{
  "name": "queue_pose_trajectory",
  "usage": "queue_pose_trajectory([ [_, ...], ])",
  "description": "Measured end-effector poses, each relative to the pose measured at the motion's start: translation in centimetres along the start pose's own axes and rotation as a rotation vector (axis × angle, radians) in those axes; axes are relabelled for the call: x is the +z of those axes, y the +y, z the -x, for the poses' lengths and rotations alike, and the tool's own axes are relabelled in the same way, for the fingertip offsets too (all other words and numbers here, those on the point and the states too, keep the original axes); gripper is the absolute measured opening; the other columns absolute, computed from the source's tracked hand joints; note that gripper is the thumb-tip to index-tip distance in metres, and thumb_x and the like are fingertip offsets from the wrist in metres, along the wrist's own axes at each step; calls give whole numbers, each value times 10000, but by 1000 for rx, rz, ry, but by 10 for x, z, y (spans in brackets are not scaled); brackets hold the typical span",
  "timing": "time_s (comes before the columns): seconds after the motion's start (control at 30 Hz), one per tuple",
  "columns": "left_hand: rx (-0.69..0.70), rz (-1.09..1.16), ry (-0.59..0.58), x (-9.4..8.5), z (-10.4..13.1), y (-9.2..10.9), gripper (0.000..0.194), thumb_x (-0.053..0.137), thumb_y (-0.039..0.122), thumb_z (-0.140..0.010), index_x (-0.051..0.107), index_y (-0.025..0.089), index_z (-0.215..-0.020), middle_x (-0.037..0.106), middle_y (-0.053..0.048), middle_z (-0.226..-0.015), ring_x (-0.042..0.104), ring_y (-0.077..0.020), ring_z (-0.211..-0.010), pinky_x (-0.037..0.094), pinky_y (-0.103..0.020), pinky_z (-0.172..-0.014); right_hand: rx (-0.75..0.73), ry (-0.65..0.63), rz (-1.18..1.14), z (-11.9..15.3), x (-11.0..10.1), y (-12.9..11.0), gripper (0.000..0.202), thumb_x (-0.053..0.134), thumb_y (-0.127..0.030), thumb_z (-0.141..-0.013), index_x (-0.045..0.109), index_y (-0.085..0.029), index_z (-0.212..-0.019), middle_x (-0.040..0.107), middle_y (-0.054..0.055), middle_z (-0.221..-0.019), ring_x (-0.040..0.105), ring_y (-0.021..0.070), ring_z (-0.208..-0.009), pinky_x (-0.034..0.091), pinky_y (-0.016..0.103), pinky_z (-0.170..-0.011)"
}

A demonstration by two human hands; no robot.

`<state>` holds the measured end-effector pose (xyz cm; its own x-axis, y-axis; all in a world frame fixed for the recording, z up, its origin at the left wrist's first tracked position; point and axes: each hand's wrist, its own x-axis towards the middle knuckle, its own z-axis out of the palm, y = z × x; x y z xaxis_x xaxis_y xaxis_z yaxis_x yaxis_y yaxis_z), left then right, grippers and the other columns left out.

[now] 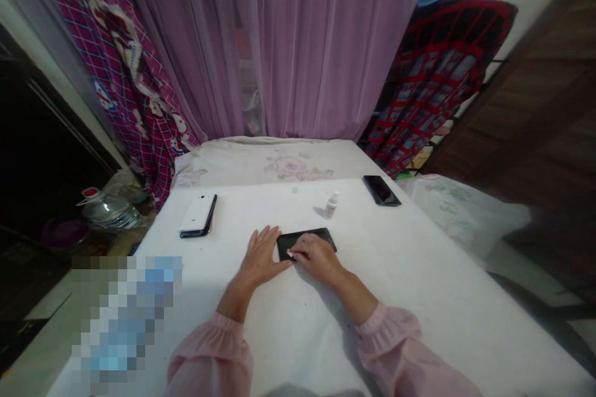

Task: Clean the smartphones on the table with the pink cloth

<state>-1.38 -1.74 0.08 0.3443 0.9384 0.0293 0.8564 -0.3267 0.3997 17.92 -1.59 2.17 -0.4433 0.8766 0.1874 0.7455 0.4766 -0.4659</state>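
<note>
A black smartphone (pixel 289 240) lies flat on the white-covered table in front of me, partly hidden by my hand. My left hand (pixel 261 255) rests at its left end, fingers spread, with the thumb along the near edge. Over the phone's dark face, my right hand (pixel 316 256) has thumb and fingers pinched on a small pale pinkish piece of cloth or tissue (pixel 291 253), which touches the surface. Beyond the phone, a small white bottle (pixel 331 205) stands upright.
At the left, a white phone (pixel 199 212) lies on top of a dark one (pixel 210 223). A dark phone (pixel 382 190) lies at the far right. Purple curtains (pixel 298 43) hang behind the table (pixel 419 298). A large clear bottle (pixel 109 208) stands off its left side.
</note>
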Motion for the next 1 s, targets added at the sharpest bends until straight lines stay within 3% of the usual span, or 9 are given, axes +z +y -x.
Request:
queue_pose_trajectory([
  [0.2,-14,-11,-8,-2,-2,1,702,663,465,-773,432,166,-1365,365,-125,-1525,233,-281,-1446,124,-506,-1189,1,-35,46,-17,1,-7,149,624,-215,-865,758,-260,-910,702,31,-915,610,169,-894,432,260,-778],
  [0.43,-21,6,-11,-2,-3,0,722,663,445,-760,414,163,-1376,374,-133,-1519,243,-286,-1441,124,-506,-1187,131,36,120,-39,5,-14,189,560,-273,-921,742,-229,-945,705,63,-962,607,190,-940,431,276,-813],
  [0.73,12,28,37,4,-2,-4,657,666,444,-759,454,212,-1337,396,-111,-1510,260,-279,-1436,118,-507,-1185,-77,-64,39,-13,1,-15,162,627,-215,-859,770,-288,-887,722,8,-886,619,157,-868,422,252,-780],
  [1.0,-3,2,-10,0,-3,-4,729,669,468,-764,409,187,-1384,365,-121,-1526,228,-288,-1446,112,-513,-1186,96,28,150,-38,0,-12,191,562,-264,-921,748,-238,-952,707,60,-958,601,194,-946,431,281,-817],
])
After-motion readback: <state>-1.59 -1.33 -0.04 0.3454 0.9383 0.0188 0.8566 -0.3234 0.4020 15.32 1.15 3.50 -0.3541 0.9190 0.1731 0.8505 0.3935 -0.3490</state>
